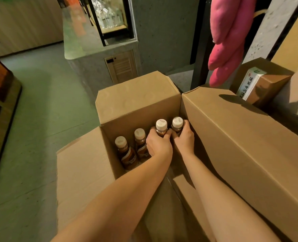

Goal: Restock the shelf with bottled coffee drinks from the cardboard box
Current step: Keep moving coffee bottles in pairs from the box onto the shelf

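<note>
An open cardboard box (137,102) stands on the floor below me with its flaps folded out. Inside it, brown coffee bottles with white caps stand upright in a row. My left hand (157,144) is wrapped around the neck of one coffee bottle (161,126). My right hand (184,137) grips the bottle beside it (177,124), against the box's right wall. Two more bottles stand free to the left, one (139,138) next to my left hand and one (122,149) at the box's left side. Both held bottles sit higher than the free ones.
A large flap (240,140) leans out to the right, another (81,172) lies flat to the left. A smaller carton (260,82) with a white label sits at the right rear. Pink plush toys (228,41) hang above it. A grey counter (99,42) stands behind the box; green floor on the left.
</note>
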Demonstrator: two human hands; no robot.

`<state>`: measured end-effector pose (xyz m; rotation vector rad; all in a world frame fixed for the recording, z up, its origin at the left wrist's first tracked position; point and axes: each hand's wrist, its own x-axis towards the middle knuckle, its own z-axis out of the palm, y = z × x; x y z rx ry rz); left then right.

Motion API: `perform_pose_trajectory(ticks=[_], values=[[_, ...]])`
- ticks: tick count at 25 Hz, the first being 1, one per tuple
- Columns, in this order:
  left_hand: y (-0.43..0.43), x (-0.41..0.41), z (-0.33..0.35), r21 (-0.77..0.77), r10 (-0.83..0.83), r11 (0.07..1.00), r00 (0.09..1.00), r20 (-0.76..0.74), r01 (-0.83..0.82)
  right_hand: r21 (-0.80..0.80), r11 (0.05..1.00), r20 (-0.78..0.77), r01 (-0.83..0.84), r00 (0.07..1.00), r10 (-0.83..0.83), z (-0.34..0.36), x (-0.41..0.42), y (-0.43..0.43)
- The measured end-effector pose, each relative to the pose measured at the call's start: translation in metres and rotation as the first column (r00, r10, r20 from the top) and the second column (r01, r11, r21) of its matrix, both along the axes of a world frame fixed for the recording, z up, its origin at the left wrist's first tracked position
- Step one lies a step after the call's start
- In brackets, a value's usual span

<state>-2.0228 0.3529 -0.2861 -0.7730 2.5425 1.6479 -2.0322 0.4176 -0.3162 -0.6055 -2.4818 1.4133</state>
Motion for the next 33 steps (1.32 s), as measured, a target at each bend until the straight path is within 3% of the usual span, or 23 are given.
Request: perform_pose_trajectory(ticks=[5,8,12,15,18,24,33], values=[[-0.031,0.015,0.057,0.024,-0.162,0.985,0.972,-0.173,0.169,-0.006,0.999,-0.092,0.043,0.995,-0.044,0.059,0.022,-0.01],[-0.067,0.019,0.101,0.063,-0.247,0.957,0.909,-0.337,0.283,0.01,0.996,-0.201,0.089,0.976,-0.085,0.118,0.03,-0.03],[-0.128,0.0,0.176,0.074,-0.302,0.91,0.775,-0.555,0.407,0.068,0.997,-0.425,-0.02,0.904,0.047,0.21,0.015,-0.076],[-0.189,-0.027,0.23,0.068,-0.277,0.904,0.7,-0.658,0.422,0.078,0.986,-0.471,-0.148,0.866,0.167,0.269,-0.01,-0.126],[-0.262,-0.059,0.269,0.057,-0.261,0.91,0.673,-0.692,0.411,0.026,0.966,-0.485,-0.256,0.842,0.237,0.312,-0.045,-0.187],[-0.425,-0.129,0.295,0.047,-0.207,0.947,0.718,-0.665,0.317,-0.072,0.905,-0.459,-0.42,0.819,0.344,0.337,-0.123,-0.343],[-0.679,-0.278,0.326,0.034,-0.123,0.981,0.746,-0.655,0.191,-0.208,0.872,-0.461,-0.443,0.831,0.312,0.368,-0.292,-0.591]])
